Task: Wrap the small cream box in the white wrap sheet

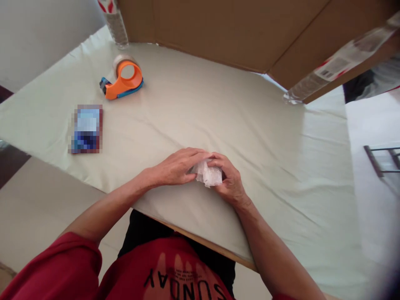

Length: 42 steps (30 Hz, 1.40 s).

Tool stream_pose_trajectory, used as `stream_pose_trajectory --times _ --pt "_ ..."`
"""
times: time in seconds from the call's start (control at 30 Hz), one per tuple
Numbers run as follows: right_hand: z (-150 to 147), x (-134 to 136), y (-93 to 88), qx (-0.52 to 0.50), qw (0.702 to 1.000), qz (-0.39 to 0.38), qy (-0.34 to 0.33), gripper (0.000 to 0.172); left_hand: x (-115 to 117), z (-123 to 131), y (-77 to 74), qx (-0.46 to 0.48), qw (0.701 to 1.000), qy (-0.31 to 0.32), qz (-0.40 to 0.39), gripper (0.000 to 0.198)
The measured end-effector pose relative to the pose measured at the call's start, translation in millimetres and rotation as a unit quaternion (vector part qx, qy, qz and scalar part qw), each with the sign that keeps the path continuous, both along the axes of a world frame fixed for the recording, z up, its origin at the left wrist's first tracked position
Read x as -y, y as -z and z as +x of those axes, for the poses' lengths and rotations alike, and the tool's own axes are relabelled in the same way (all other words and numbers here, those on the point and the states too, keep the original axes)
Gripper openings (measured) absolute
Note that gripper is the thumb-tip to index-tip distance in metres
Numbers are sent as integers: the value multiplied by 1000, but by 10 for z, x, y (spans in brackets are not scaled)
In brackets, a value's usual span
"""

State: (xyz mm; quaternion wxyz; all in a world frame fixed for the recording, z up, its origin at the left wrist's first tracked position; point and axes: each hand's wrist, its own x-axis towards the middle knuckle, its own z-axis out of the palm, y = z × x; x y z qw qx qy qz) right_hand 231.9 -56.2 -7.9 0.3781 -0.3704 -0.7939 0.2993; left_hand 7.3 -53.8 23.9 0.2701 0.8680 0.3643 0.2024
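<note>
Close to the table's near edge, a small bundle of bubble wrap (210, 175) is held between both hands. My left hand (178, 166) grips its left side, with the thumb below and the fingers over the top. Around the right side curls my right hand (230, 180), its fingers meeting the left fingertips at the top. The wrap looks crumpled and whitish, and whatever may be inside it is hidden. An orange and blue tape dispenser (125, 81) with a roll of tape lies farther off to the left.
A pixelated, blue-and-red rectangular item (86, 129) lies left on the pale tablecloth (193, 108). At the back stands a large cardboard box (203, 31) with clear-wrapped corners. A dark metal frame (383, 160) shows at the far right, beyond the table.
</note>
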Motion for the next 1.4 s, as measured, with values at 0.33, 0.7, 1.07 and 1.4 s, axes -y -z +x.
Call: stream_pose_trajectory --times 0.33,0.7,1.07,1.4 --pt "-21 5 -7 -51 998 -36 20 22 -24 -7 143 163 985 -56 -31 33" --pt "-153 34 -124 -40 970 -214 104 34 40 62 2 129 958 -178 -183 31" --pt "-58 27 -132 -20 974 -213 72 51 5 125 50 180 932 -241 -201 25" --pt "-8 -5 63 30 989 -90 115 58 51 149 93 175 944 -258 -104 36"
